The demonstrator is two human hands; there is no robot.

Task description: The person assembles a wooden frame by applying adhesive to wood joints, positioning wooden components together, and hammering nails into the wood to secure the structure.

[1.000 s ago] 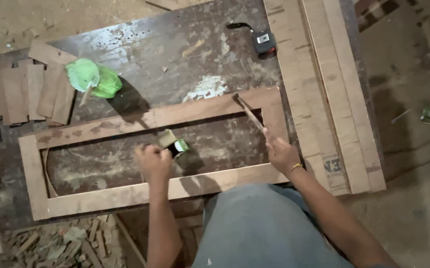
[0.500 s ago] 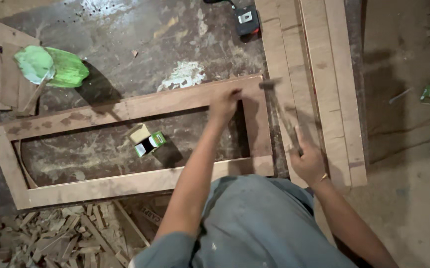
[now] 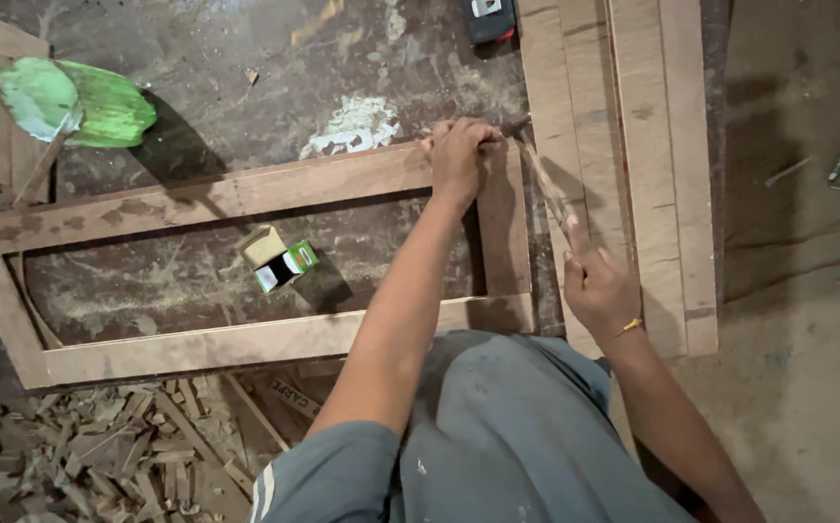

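We see the left hand [image 3: 461,153] pressed with its fingers bunched together on the far right corner of the rectangular brown wooden frame [image 3: 236,194], which lies flat on the dark stained workbench [image 3: 246,68]. The right hand [image 3: 596,286] is closed around the handle of a slim wooden-handled hammer [image 3: 541,179], whose head sits just beside the left hand at that corner. Inside the frame rests a small open green-and-white cardboard box [image 3: 278,260]. A green plastic bag [image 3: 76,102] lies far left.
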